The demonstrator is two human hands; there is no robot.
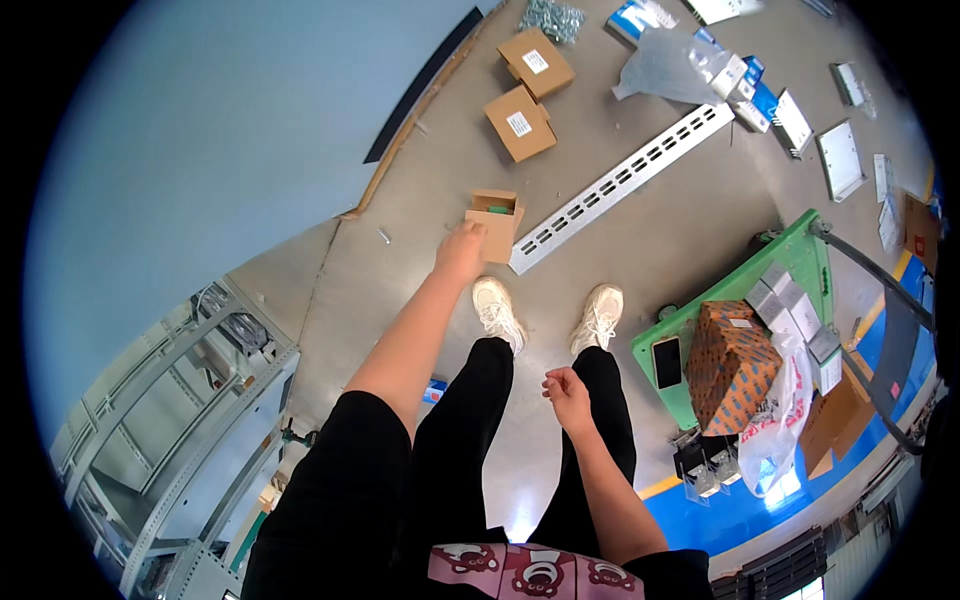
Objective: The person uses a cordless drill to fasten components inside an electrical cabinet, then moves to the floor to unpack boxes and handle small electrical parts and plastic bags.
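Note:
A small brown cardboard box (pixel 497 243) stands on the floor just ahead of my left shoe. Its top flap is raised, and a bit of something green (pixel 499 210) shows inside. My left hand (pixel 462 252) is closed on the near left side of this box. Over my right knee, my right hand (pixel 569 398) hovers with its fingers curled in; whether anything small is between them is hidden. Beside the box lies a long slotted metal rail (pixel 622 187), running away to the far right.
Two brown cartons (pixel 521 122) with white labels lie farther ahead, near a bag of metal fasteners (pixel 551 20). A green cart (pixel 650 350) at right carries a phone (pixel 667 362), a patterned carton (pixel 733 367) and white boxes. Left are a large blue-grey panel (pixel 230 130) and a metal frame (pixel 150 530).

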